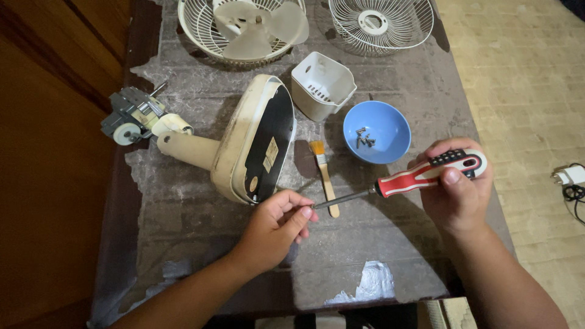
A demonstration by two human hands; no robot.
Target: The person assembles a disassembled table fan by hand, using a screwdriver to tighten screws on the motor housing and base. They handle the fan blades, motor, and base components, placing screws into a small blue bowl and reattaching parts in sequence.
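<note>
My right hand (458, 194) grips a screwdriver (420, 175) with a red, white and black handle; its metal shaft points left. My left hand (277, 225) pinches at the shaft's tip, fingers closed around it; whether a screw sits there I cannot tell. Just above the left hand lies a cream fan base (255, 143) on its side, its dark underside facing me, with the neck running left to a grey motor (131, 116). A small brush (323, 173) with a wooden handle lies under the shaft. A blue bowl (390, 146) holds several screws (364, 140).
A white plastic housing (323, 82) stands behind the bowl. At the far edge sit a fan guard with blades (247, 27) and a second wire guard (381, 24). The worn grey table (201, 213) has peeling patches. A charger plug (570, 178) lies on the floor at right.
</note>
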